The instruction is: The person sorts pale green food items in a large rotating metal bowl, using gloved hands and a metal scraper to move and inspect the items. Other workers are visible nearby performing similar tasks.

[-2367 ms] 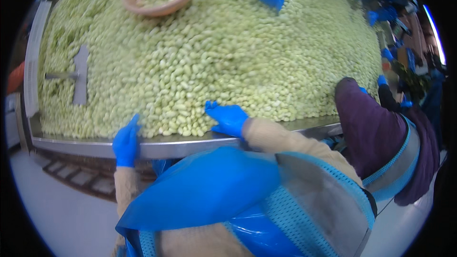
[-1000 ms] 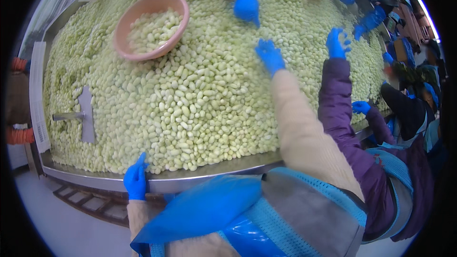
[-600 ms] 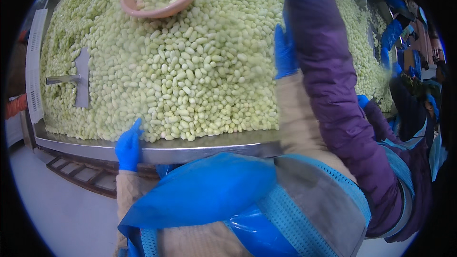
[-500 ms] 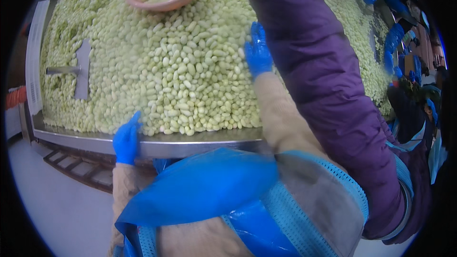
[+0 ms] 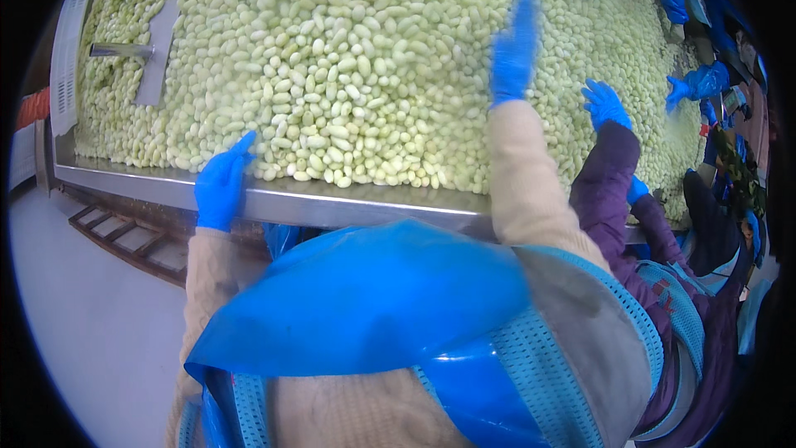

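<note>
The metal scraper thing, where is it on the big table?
In the head view, the metal scraper lies on the pale green beans at the table's far left, near the steel rim, up and left of the person's left hand.

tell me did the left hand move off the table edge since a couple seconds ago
No. The left hand rests on the metal table rim at the near edge of the beans, as before; only the right hand has reached out.
</note>
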`<state>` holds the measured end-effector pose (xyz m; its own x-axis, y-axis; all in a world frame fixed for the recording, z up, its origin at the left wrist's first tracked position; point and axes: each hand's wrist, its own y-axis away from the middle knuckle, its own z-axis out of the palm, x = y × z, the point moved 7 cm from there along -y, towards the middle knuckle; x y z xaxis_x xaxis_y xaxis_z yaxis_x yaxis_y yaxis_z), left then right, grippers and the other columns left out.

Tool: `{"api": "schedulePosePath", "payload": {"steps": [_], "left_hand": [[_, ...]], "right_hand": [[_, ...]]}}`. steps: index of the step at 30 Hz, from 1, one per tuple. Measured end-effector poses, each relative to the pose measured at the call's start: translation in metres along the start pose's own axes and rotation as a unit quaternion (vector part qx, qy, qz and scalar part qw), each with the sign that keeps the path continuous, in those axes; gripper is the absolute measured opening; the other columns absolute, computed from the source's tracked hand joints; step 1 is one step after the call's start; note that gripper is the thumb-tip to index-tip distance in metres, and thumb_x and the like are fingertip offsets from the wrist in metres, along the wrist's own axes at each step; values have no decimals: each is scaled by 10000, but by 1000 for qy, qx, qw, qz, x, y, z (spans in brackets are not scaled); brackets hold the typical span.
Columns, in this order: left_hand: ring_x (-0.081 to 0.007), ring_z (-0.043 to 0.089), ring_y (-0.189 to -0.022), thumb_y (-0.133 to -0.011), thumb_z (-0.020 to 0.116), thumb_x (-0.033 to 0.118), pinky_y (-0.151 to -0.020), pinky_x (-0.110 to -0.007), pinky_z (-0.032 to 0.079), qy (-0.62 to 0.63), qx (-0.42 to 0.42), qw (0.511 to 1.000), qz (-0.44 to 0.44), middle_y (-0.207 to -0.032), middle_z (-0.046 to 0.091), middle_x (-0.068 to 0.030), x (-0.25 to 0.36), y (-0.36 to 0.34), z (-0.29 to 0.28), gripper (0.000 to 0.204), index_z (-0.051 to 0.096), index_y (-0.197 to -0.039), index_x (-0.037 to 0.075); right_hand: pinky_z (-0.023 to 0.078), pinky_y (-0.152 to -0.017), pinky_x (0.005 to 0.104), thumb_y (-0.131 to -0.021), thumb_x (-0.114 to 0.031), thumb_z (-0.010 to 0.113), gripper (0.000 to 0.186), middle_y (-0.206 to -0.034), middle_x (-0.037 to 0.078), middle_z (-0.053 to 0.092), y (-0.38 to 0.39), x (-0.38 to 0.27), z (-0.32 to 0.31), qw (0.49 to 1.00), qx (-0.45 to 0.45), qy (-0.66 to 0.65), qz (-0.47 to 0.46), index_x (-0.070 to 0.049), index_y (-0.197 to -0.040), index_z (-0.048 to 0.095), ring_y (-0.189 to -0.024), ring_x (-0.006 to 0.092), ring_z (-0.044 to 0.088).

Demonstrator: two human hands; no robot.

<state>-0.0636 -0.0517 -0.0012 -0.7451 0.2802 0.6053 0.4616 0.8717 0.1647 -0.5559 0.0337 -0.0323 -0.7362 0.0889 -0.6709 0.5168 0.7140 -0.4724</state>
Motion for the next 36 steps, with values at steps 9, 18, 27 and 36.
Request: {"api": "schedulePosePath", "payload": {"steps": [9,18,27,36], "left_hand": [[-197,675,-929,-1007,531,216,-867,-335,520,-11,-17,1000,-20,-1044,721,-83,-2,10,-2,352,638,-1342,207],[-210,674,-937,-1011,521,220,-866,-338,518,6,-14,1000,-28,-1041,713,-88,-2,2,1,349,638,-1339,247],[-209,686,-991,-972,591,106,-879,-338,530,106,28,993,51,-1079,717,-101,27,4,2,380,643,-1335,205],[-200,665,-1099,-990,549,20,-979,-327,516,204,13,979,0,-1244,673,-111,16,5,-13,335,634,-1312,50]], "right_hand": [[191,-1215,497,-949,-252,612,551,-1570,144,366,57,-172,68,937,-276,-180,-118,-81,-1455,479,-1474,334,299],[367,-1137,493,-883,-201,633,574,-1532,-18,441,112,-163,108,817,-404,-37,-410,-291,-1434,498,-1353,217,485],[377,-1118,502,-932,-96,546,373,-1287,73,659,79,-213,78,871,-374,-162,-273,-170,-1290,622,-1174,274,623],[364,-1136,438,-901,-169,600,288,-1390,40,591,147,-165,114,759,-489,-79,-423,-190,-1170,702,-1292,264,535]]}}
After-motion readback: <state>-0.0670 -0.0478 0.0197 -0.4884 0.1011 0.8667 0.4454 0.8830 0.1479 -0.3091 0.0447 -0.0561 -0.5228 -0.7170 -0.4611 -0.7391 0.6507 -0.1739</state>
